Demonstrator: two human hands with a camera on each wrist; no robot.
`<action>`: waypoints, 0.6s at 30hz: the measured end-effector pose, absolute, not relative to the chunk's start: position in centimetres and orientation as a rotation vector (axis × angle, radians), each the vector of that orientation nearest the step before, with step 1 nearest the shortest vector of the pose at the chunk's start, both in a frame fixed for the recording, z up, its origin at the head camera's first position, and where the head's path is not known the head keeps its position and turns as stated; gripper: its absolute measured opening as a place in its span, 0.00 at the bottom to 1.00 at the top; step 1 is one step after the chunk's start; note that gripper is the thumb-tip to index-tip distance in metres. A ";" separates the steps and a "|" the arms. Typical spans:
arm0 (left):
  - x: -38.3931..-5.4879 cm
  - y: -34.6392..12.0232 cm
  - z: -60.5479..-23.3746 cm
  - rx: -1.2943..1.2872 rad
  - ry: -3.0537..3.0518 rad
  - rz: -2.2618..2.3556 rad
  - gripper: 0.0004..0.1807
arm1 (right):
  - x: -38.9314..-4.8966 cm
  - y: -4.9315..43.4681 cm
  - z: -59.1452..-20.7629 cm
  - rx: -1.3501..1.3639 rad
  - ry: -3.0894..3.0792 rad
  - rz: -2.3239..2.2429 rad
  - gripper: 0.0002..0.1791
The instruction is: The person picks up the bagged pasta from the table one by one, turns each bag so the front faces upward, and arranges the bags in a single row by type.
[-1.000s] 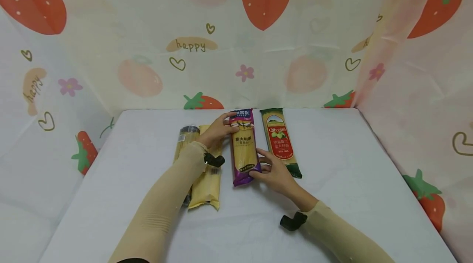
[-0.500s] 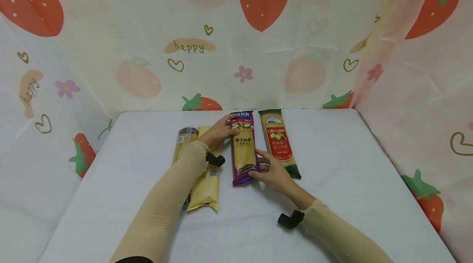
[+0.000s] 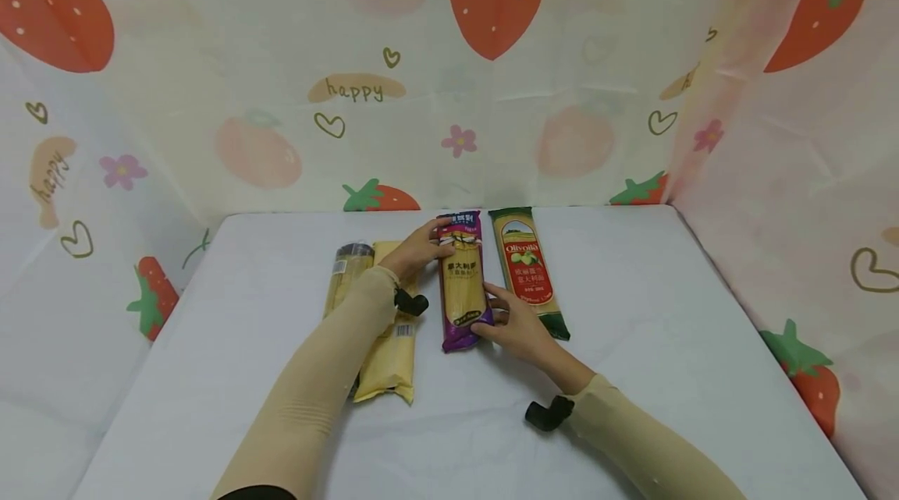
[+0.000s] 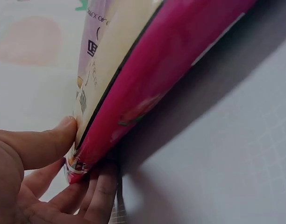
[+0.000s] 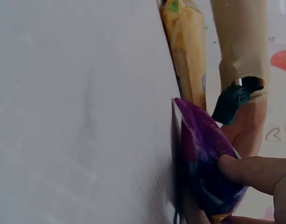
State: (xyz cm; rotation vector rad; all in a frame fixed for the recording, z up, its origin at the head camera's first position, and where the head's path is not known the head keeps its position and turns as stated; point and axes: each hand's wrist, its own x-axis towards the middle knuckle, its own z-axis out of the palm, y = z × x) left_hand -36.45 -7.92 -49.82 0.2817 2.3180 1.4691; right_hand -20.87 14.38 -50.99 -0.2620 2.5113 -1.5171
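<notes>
Pasta packet (image 3: 463,281), purple: end toward far edge of surface (image 3: 632,274) gripped in fingers of left hand (image 3: 416,250); near end in fingers of right hand (image 3: 523,335).

Beneath the fingers (image 4: 103,191), a table (image 3: 667,328) is covered in white. Beyond them, a pale, lightly creased cloth wall (image 3: 421,149) is printed with red strawberries (image 3: 497,5), outlined hearts (image 3: 330,125), pink flowers (image 3: 460,141) and the word "happy" (image 3: 356,90). To their left and right, matching side walls (image 3: 801,203) are seen, softly lit.
</notes>
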 end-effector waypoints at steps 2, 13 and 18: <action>-36.6 -7.8 -50.0 0.291 2.337 1.446 0.40 | -20.9 14.3 -51.0 -0.261 2.562 -1.469 0.45; -36.5 -7.4 -50.1 0.278 2.370 1.413 0.39 | -21.1 14.3 -51.1 -0.259 2.630 -1.378 0.44; -36.2 -7.3 -50.2 0.340 2.440 1.323 0.39 | -21.1 14.2 -51.0 -0.257 2.664 -1.290 0.44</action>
